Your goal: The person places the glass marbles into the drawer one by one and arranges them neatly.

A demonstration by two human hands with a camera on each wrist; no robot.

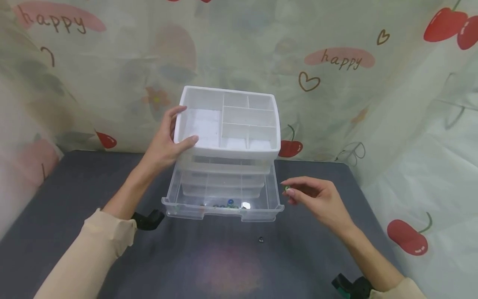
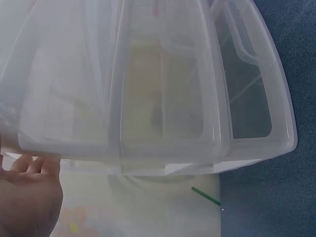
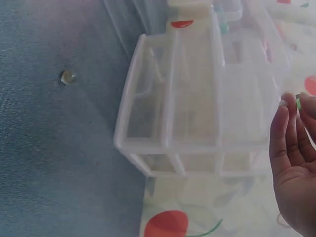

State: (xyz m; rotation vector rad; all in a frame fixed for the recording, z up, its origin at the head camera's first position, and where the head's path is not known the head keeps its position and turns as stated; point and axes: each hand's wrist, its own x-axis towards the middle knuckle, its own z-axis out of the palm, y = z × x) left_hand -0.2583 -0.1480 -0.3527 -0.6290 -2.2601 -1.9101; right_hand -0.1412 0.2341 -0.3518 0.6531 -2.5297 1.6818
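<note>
A white plastic drawer organizer with a divided top stands on the table in the head view. My left hand grips its left rim, the thumb over the front corner; part of this hand shows in the left wrist view. From the organizer's lower part a clear drawer juts toward me, several marbles lying along its front. To the right of that drawer, my right hand pinches a green marble between thumb and fingers. That marble is partly hidden in the right wrist view.
A single small marble lies on the dark table, in front of the drawer. Behind the table hangs a pale curtain printed with cherries and hearts. Each forearm has a black wrist mount.
</note>
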